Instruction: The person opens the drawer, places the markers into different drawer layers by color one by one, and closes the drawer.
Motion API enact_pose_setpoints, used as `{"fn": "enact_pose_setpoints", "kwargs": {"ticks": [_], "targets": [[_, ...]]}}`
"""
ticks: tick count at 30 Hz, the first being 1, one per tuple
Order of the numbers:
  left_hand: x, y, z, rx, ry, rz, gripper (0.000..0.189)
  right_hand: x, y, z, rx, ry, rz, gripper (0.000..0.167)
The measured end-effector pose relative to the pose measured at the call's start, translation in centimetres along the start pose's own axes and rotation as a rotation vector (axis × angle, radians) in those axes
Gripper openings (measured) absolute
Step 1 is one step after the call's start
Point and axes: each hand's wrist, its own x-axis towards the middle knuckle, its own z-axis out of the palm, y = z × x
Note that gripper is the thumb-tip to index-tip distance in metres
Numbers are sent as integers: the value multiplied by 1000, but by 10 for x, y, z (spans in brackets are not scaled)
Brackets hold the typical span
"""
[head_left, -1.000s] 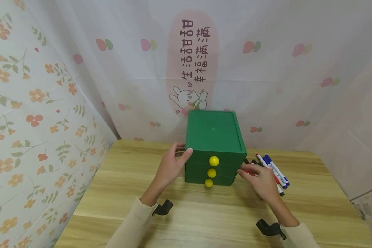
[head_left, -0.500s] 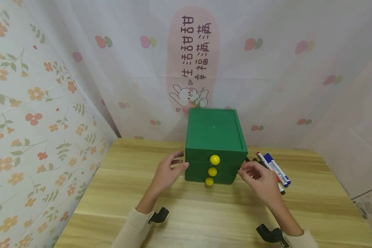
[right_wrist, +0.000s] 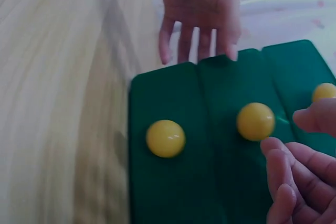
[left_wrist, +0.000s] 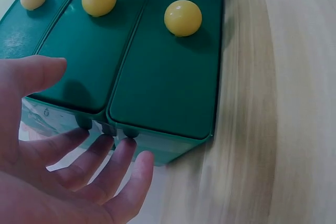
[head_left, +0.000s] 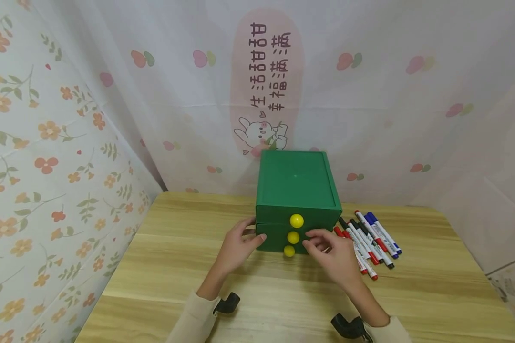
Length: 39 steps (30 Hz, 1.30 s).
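A green three-drawer box [head_left: 296, 178] stands on the table with its drawer fronts facing me. Each front has a round yellow knob: top [head_left: 296, 221], middle [head_left: 293, 237] and bottom [head_left: 289, 251]. At the box's left side is my left hand [head_left: 236, 247]; its fingers extend along the side wall, and the thumb overlaps the front edge. My right hand [head_left: 336, 259] is in front of the box, beside the middle knob. In the right wrist view, the right hand [right_wrist: 310, 182] has thumb and fingers apart, an index fingertip right at that knob's edge.
Several whiteboard markers [head_left: 385, 235] with red, black and blue caps lie in a loose pile right of the box. The wooden table [head_left: 171, 238] meets a printed curtain [head_left: 197, 119] behind, and a floral curtain [head_left: 47, 166] hangs at left.
My right hand has moved left from the box's right side to the middle knob, uncovering more markers. My left hand has lowered along the left side. The drawers look unmoved.
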Motion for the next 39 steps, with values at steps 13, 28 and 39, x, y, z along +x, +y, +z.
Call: {"fn": "enact_pose_setpoints", "kwargs": {"ticks": [13,28,39], "targets": [[-2,-2,-1,-17,-19,3,59,2,-2,25,16,83,65,9],[-2,-3,-1,6,-9,16,58,18,-42,21,140,128,163,18],[-1,1,-1,2,124,121,41,21,-50,18,197,101,296,31]]}}
